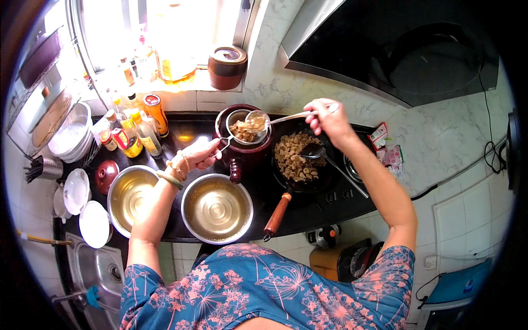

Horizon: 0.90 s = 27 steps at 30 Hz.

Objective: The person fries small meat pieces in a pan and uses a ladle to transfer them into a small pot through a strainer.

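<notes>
My left hand (199, 154) is closed on the thin metal handle of a strainer (252, 143), which hangs over the mouth of a dark red pot (220, 124). Brown food pieces (240, 131) lie in the strainer. From the right, my right hand (330, 120) grips the long handle of a metal ladle (292, 116). Its bowl, holding some of the same food, is over the strainer's right side. Beside the pot, a black wok (325, 180) with a wooden handle holds chopped brown food (296, 159). A black-headed turner (312, 150) rests in it.
Two metal basins (248, 217) of yellowish liquid stand near the counter's front edge. Bottles (146, 132), a red lid (107, 175) and white bowls (94, 223) are at the left, above a sink (99, 264). A range hood (385, 55) hangs at the upper right.
</notes>
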### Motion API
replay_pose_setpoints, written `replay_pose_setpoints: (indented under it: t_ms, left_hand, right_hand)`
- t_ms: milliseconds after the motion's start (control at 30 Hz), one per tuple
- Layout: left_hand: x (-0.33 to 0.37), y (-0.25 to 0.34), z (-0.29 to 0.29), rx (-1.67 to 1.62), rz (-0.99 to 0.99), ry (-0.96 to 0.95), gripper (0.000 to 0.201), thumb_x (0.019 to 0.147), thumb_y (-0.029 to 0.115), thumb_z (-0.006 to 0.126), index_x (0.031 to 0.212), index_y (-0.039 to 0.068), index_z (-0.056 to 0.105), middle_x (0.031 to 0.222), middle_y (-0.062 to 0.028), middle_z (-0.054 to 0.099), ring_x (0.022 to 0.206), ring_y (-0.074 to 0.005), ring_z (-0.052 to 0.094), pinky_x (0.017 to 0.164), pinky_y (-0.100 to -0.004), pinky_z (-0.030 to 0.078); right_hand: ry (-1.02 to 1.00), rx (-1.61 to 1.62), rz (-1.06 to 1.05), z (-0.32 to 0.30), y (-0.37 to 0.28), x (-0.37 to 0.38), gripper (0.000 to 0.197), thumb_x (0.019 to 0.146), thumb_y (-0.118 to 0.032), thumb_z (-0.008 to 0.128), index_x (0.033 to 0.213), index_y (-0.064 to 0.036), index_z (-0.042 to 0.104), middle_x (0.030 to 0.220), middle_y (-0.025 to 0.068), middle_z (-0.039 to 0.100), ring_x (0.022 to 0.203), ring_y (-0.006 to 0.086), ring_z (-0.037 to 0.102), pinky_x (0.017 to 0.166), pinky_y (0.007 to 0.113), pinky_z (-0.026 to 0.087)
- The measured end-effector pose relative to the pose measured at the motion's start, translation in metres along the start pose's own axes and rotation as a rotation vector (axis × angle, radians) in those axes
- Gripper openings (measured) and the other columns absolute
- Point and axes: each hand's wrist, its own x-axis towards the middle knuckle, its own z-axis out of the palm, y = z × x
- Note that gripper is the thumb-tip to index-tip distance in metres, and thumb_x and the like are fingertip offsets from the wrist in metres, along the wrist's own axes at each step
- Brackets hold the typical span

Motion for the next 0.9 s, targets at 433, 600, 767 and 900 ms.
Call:
replay_pose_setpoints:
  t_ms: [433,600,767,900]
  left_hand:
    - [-0.001,0.001,0.002,0.052,0.014,0.061,0.046,0.099,0.050,0.039,0.082,0.010,0.056,0.050,0.0055,0.037,0.039,-0.0057,0.027,0.037,-0.0230,0.018]
    - [-0.005,0.003,0.002,0.008,0.008,0.026,0.048,0.098,0.051,0.039,0.081,0.010,0.056,0.049,0.0058,0.036,0.039,-0.0050,0.026,0.037,-0.0217,0.018]
    - [-0.005,0.005,0.005,0.013,-0.010,0.020,0.047,0.100,0.049,0.037,0.081,0.009,0.053,0.049,0.0070,0.031,0.039,-0.0045,0.023,0.036,-0.0213,0.017]
    - [-0.006,0.009,0.008,0.020,-0.025,0.035,0.046,0.100,0.048,0.037,0.081,0.010,0.053,0.049,0.0067,0.032,0.039,-0.0047,0.023,0.036,-0.0217,0.017]
  right_hand:
    - [0.058,-0.476,-0.472,-0.005,0.009,-0.070,0.018,0.095,-0.013,0.050,0.093,-0.0011,0.064,0.068,0.0044,0.057,0.058,0.0123,0.054,0.053,0.027,0.046]
    - [0.182,-0.289,0.158,-0.068,0.028,-0.099,0.032,0.098,-0.027,0.046,0.089,-0.0018,0.065,0.067,0.0026,0.059,0.051,0.0059,0.052,0.043,0.020,0.044]
    - [0.210,-0.571,0.150,-0.078,0.096,-0.131,0.029,0.094,-0.022,0.047,0.084,0.0001,0.063,0.064,0.0120,0.060,0.053,0.0197,0.058,0.050,0.032,0.047]
    - [0.203,-0.905,-0.152,-0.067,0.129,-0.137,0.021,0.092,-0.012,0.046,0.079,0.0003,0.058,0.074,0.0207,0.060,0.070,0.0396,0.059,0.063,0.045,0.047]
